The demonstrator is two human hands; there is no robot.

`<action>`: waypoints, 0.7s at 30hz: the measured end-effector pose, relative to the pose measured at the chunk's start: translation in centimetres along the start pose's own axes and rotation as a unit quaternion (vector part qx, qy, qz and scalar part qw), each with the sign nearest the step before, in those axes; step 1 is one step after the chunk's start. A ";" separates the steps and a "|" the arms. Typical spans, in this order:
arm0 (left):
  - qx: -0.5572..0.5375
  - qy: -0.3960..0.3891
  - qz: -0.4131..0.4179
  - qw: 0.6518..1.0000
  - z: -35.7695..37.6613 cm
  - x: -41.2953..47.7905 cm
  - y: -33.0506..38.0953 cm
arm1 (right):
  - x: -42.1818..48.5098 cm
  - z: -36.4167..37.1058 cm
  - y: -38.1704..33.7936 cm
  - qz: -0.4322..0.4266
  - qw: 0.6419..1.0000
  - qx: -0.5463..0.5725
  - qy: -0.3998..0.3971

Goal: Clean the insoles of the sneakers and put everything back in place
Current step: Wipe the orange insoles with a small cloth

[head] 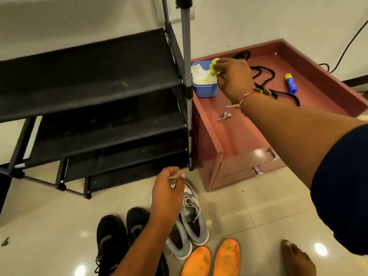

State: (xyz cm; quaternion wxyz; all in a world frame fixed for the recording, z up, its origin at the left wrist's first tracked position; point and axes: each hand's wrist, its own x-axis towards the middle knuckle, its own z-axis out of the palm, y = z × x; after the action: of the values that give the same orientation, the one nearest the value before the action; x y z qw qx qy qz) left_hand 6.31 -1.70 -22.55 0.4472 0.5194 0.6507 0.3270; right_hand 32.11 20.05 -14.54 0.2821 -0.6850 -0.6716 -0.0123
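My right hand (233,76) pinches a yellow sponge (214,67) just over a blue tub (204,87) with white foam inside, on the pink cabinet top (237,136). My left hand (166,196) hovers with loosely curled fingers over a pair of grey sneakers (189,222) on the floor and holds nothing. Two orange insoles (212,258) lie flat on the tiles in front of the grey sneakers. A pair of black sneakers (121,234) stands to their left.
A black shoe rack (95,80) with several bare shelves stands at the left. On the cabinet lie black laces (264,76), keys (225,116) and a blue and yellow tube (290,82). My bare foot (296,257) is at the bottom right.
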 end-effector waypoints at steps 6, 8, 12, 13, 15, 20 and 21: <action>-0.021 0.012 0.017 1.000 -1.0 -5.0 3.2 | -3.4 -6.7 -3.5 0.117 0.958 0.230 0.121; -0.041 0.006 0.019 0.999 -1.1 -7.2 4.9 | -5.7 -9.3 -5.0 0.130 0.941 0.285 0.128; -0.096 0.006 0.011 0.995 -1.5 -11.9 7.8 | -13.2 -14.6 -9.1 0.127 0.917 0.370 0.077; -0.119 0.005 0.009 0.993 -1.6 -12.9 8.4 | -15.4 -15.5 -10.0 0.125 0.913 0.384 0.051; -0.160 -0.007 0.012 0.987 -1.8 -15.5 9.8 | -20.3 -17.1 -11.1 0.130 0.910 0.393 -0.004; -0.215 -0.077 0.015 0.973 -1.7 -21.2 10.5 | -32.5 -18.4 -12.2 0.170 0.893 0.395 -0.133; -0.223 -0.088 0.008 0.971 -1.5 -22.2 10.1 | -34.4 -18.4 -12.1 0.176 0.893 0.385 -0.154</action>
State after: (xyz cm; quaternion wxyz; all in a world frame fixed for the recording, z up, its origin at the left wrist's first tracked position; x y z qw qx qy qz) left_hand 10.16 -20.62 -7.61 0.6044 0.4384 0.5151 0.4209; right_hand 24.15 -19.54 -8.22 0.4147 -0.6227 -0.5274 0.4027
